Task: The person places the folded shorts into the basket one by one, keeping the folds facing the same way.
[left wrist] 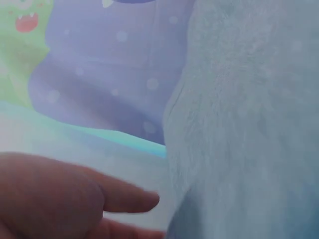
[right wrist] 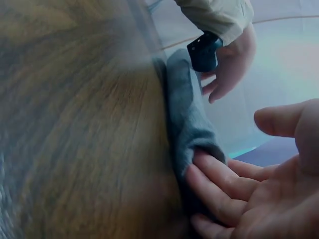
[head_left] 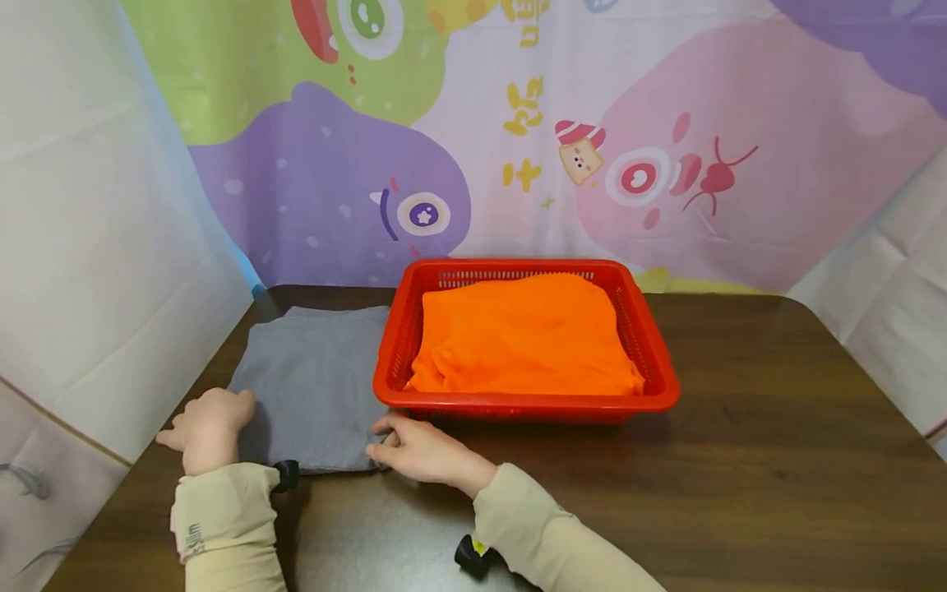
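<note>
A folded grey cloth (head_left: 314, 390) lies flat at the left of the table, against the red basket. At its left edge is my left hand (head_left: 210, 423), with the fingers spread outward and nothing held. My right hand (head_left: 429, 450) is at the cloth's near right corner. In the right wrist view, the fingertips (right wrist: 199, 172) touch the folded side of the cloth (right wrist: 187, 109), and the thumb stands well apart from it. The left wrist view shows the left hand (left wrist: 55, 196) beside the cloth's upper face (left wrist: 244, 119).
A red plastic basket (head_left: 525, 402) stands at the back middle of the brown table (head_left: 777, 444), holding a folded orange cloth (head_left: 521, 333). A printed cartoon curtain (head_left: 518, 222) hangs behind, and white sheets (head_left: 111, 214) flank the sides.
</note>
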Demonstrator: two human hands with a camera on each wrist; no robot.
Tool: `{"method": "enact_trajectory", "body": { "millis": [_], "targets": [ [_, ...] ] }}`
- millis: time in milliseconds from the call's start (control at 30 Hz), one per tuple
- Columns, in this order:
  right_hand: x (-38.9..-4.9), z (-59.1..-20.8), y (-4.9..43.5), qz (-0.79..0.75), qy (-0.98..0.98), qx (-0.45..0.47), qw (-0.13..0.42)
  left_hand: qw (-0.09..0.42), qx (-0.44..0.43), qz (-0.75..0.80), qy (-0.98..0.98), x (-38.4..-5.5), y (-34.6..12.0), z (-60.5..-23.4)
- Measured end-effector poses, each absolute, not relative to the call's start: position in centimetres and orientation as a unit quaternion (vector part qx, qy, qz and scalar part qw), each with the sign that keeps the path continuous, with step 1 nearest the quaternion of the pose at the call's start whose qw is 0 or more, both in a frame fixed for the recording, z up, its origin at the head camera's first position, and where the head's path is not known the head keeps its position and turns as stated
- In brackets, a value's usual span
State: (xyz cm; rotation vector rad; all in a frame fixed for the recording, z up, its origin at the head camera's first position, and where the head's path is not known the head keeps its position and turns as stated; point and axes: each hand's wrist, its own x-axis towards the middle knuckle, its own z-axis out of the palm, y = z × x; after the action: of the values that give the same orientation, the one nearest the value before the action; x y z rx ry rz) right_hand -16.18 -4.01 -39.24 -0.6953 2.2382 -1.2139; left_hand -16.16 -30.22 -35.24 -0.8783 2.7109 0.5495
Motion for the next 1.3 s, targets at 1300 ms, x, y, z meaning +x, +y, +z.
{"method": "enact_trajectory", "body": {
  "millis": [1300],
  "targets": [
    [-14.2, -40.5, -6.2, -0.767, 0.568, 0.033, 0.299, 0.077, -0.256, 0.239, 0.934, -15.5, -31.2, -35.3]
  ]
}}
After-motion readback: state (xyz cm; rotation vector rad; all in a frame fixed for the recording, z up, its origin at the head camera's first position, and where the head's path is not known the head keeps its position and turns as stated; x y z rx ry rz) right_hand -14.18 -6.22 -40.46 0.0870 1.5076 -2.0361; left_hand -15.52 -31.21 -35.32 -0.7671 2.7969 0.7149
